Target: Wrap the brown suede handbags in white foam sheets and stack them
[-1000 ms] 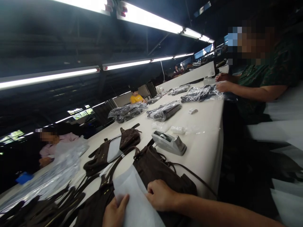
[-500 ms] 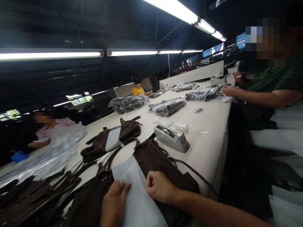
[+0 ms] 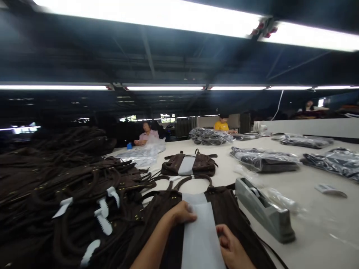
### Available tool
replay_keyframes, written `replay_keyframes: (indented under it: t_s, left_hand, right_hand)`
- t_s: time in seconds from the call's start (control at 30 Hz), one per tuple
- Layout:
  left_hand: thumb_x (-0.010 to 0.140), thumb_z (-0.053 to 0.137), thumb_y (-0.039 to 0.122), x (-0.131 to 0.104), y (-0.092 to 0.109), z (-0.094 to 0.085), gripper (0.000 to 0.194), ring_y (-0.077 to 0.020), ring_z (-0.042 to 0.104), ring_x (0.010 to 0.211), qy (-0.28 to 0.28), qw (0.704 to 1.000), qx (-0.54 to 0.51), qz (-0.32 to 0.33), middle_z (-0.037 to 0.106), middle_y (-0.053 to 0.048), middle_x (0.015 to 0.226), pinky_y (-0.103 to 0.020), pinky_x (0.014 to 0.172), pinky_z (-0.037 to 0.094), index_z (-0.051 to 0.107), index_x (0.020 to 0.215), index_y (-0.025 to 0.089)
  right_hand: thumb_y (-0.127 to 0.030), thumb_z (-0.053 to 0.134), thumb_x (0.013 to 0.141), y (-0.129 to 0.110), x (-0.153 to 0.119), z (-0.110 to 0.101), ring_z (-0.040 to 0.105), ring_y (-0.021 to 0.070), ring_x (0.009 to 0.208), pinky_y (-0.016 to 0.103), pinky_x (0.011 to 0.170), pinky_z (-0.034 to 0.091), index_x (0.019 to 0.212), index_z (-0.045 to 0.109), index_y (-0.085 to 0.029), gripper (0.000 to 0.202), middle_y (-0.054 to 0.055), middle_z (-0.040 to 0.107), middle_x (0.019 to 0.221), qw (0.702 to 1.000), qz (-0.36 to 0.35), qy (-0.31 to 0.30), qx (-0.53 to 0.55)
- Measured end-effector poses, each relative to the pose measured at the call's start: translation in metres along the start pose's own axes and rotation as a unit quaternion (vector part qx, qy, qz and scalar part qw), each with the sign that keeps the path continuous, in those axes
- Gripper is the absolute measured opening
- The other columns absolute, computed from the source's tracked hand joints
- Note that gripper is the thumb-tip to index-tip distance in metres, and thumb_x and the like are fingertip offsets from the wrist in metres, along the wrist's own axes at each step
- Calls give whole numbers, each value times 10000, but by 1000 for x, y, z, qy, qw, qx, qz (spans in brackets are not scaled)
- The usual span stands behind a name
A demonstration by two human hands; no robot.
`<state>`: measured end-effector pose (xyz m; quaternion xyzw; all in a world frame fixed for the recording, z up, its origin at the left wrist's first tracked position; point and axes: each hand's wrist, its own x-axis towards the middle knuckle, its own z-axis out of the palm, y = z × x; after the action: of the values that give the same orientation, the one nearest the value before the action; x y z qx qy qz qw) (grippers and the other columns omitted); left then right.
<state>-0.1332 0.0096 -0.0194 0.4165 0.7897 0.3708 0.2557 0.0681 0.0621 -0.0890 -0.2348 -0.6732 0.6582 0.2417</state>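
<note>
Both hands are working on a dark brown handbag [image 3: 224, 209] lying flat on the white table [image 3: 308, 231], right in front of the person. A white sheet of paper [image 3: 200, 235] runs down the middle of the bag. The left hand [image 3: 181, 215] sits at the sheet's left edge with its fingers curled down onto it, pinching or pressing, hard to say which. The right hand [image 3: 231, 250] is at the sheet's right edge, loosely curled, thumb touching the paper.

Just right of the bag is a grey tape dispenser [image 3: 263, 209]. Behind it sits another brown bag [image 3: 189, 166] with its own white sheet across the middle. To the left there's a big heap of brown bags [image 3: 70, 194] with white tags sticking out. Farther back are bags wrapped in clear plastic [image 3: 263, 160], and a small white label [image 3: 329, 189] lies off to the right.

No brand or writing is readable anywhere; it's all too blurry or small. Two people sit at the far end, one in pink [image 3: 147, 135], one in yellow [image 3: 223, 125].
</note>
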Motion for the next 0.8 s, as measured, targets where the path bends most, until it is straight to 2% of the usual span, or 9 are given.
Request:
replay_keyframes:
  t_s: [0.13, 0.3, 0.5, 0.63, 0.7, 0.77, 0.8]
  left_hand:
    - [833, 627, 443, -23, -21, 8, 314, -164, 638, 764, -9, 1000, 0, 20, 677, 0, 801, -317, 727, 517, 638, 794, 131]
    - [744, 595, 468, -26, -26, 11, 326, -255, 665, 832, 30, 999, 16, 11, 726, -23, 797, -310, 694, 453, 687, 796, 159]
    - [693, 541, 562, -25, -32, 7, 412, -288, 656, 861, 65, 997, 43, -21, 727, -48, 840, -339, 719, 422, 666, 840, 199]
    - [723, 507, 528, -26, -29, 8, 313, -258, 627, 770, 71, 992, 101, -3, 669, -32, 734, -325, 668, 372, 570, 700, 223]
    - [746, 491, 505, -26, -26, 9, 291, -245, 610, 741, 74, 988, 132, 7, 634, -21, 694, -319, 644, 344, 512, 654, 229]
    - [764, 479, 491, -27, -24, 9, 283, -238, 609, 748, 70, 986, 150, 8, 627, -17, 701, -312, 636, 339, 493, 654, 231]
    - [769, 475, 488, -27, -23, 9, 280, -235, 612, 756, 66, 986, 155, 8, 631, -16, 709, -308, 636, 345, 496, 660, 231]
  right_hand:
    - [-267, 623, 674, 1, -4, 10, 474, 115, 511, 211, 466, 315, 864, 492, -207, 239, -21, 569, 619, 999, 18, 30, -11]
    - [-159, 597, 684, -16, -14, 15, 482, 108, 514, 199, 476, 318, 854, 541, -196, 183, -40, 553, 580, 992, 18, 95, -79]
    - [-65, 577, 628, -25, -18, 17, 463, 82, 507, 183, 449, 267, 723, 506, -173, 160, -47, 565, 569, 990, 15, 63, -125]
    - [-95, 614, 640, -26, -20, 19, 515, 95, 563, 177, 463, 290, 686, 531, -163, 116, -25, 608, 623, 985, 19, 59, -161]
    - [-91, 606, 659, -36, -28, 17, 549, 111, 592, 185, 494, 321, 693, 567, -163, 89, -18, 620, 635, 967, 33, 76, -241]
    - [-97, 599, 691, -56, -39, 14, 587, 138, 647, 211, 567, 377, 735, 605, -176, 91, -4, 645, 699, 930, 30, 95, -355]
    - [-110, 592, 720, -68, -43, 13, 605, 155, 704, 231, 623, 408, 769, 619, -186, 95, 8, 659, 767, 906, 5, 106, -410]
